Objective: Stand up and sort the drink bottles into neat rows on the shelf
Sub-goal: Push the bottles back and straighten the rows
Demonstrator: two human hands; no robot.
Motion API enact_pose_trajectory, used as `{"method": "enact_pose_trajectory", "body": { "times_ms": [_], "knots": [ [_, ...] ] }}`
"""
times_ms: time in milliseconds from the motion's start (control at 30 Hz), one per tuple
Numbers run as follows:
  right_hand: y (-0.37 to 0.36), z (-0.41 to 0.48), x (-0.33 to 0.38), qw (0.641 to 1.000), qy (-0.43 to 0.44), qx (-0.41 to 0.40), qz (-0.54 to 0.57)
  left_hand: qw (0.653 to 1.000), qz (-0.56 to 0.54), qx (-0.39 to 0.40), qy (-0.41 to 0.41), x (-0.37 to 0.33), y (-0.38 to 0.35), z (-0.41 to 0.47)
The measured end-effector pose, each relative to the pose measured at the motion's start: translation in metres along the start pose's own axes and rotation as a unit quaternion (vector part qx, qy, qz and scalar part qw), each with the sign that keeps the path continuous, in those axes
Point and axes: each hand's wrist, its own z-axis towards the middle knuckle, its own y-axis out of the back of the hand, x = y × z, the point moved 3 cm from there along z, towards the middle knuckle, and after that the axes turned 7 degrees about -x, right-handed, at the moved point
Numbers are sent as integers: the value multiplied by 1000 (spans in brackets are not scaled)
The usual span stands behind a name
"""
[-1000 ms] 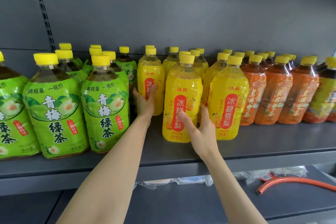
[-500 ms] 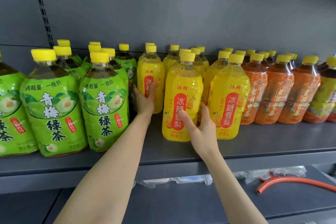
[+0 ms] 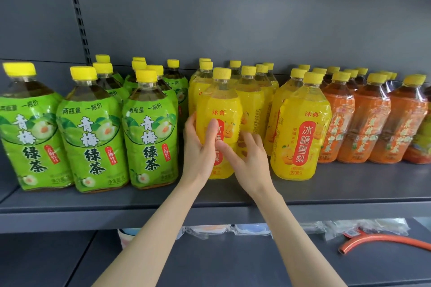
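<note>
A yellow pear-drink bottle (image 3: 219, 105) with a red label stands at the front of the grey shelf (image 3: 233, 193). My left hand (image 3: 198, 149) wraps its left side, thumb across the label. My right hand (image 3: 247, 161) holds its right side, fingers curled behind it and thumb on the label. A second yellow bottle (image 3: 300, 133) stands upright to the right, apart from my hands. More yellow bottles stand in rows behind. Green tea bottles (image 3: 149, 133) fill the left part of the shelf. Orange bottles (image 3: 363, 119) fill the right part.
A slotted upright (image 3: 80, 23) runs up the grey back panel at the left. On the lower shelf lie clear plastic packets (image 3: 210, 230) and an orange hose (image 3: 382, 240). A strip of bare shelf runs along the front edge.
My left hand has left the rear yellow bottle and now grips the front one together with my right hand. That bottle sits further left, leaving a gap to the second front yellow bottle.
</note>
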Motion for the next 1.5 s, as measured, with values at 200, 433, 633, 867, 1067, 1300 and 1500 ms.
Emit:
{"method": "enact_pose_trajectory", "body": {
  "times_ms": [200,433,633,867,1067,1300,1500],
  "knots": [
    [-1,11,-2,997,35,-34,-68,998,50,-30,-18,9,6,17],
    [-2,39,-16,996,-41,-73,-22,998,37,-41,17,16,-1,27],
    [1,55,-29,994,-59,-84,-26,997,47,-39,40,25,-7,38],
    [4,55,-36,994,-73,-77,-2,997,29,-52,39,32,-5,44],
    [2,53,-34,995,-76,-71,6,998,24,-52,37,33,-4,46],
    [2,53,-33,995,-69,-75,-7,998,31,-48,37,35,-5,46],
    [2,53,-35,995,-69,-74,-15,997,36,-57,37,36,-8,46]
  ]
}}
